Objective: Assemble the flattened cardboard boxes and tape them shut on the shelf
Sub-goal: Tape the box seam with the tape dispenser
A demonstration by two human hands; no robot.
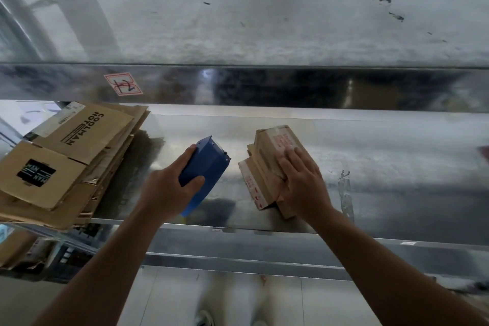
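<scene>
A small brown cardboard box [267, 164] with red print and clear tape lies on the metal shelf [383, 167], right of centre. My right hand [304, 182] rests flat on its top, fingers spread, pressing it down. My left hand [169, 188] grips a blue tape dispenser [206, 167] just left of the box, a small gap between them. A pile of flattened cardboard boxes [60, 161] with black print sits at the shelf's left end.
A higher metal shelf [264, 82] with a red-bordered label [123, 84] overhangs the back. A strip of clear tape [345, 193] sticks to the shelf right of the box. More cardboard [16, 249] lies on a lower level at the left. The shelf's front edge [238, 230] runs below my hands.
</scene>
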